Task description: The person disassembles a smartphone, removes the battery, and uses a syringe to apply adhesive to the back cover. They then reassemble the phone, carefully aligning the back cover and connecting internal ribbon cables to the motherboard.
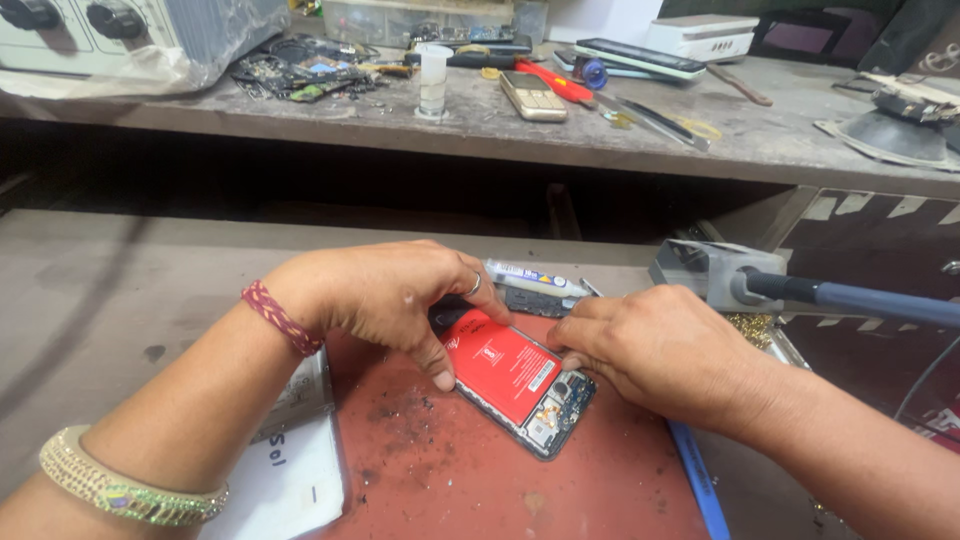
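Note:
An opened phone [525,395] lies back-up on a red work mat [470,480], its red battery [500,367] and a circuit board showing. My left hand [385,295] grips the phone's upper left end, thumb pressing beside the battery. At the phone's right edge, my right hand [655,345] has its fingertips against the frame. A small white tube [535,279] lies just behind the phone, between my hands. I cannot tell whether either hand holds a small tool.
A soldering iron with a blue handle [850,297] rests in its grey stand [705,272] at right. The raised shelf [480,125] behind carries phones, a gold keypad phone [532,97], tweezers [650,118], a white bottle [433,80] and circuit boards. A white paper [295,470] lies left of the mat.

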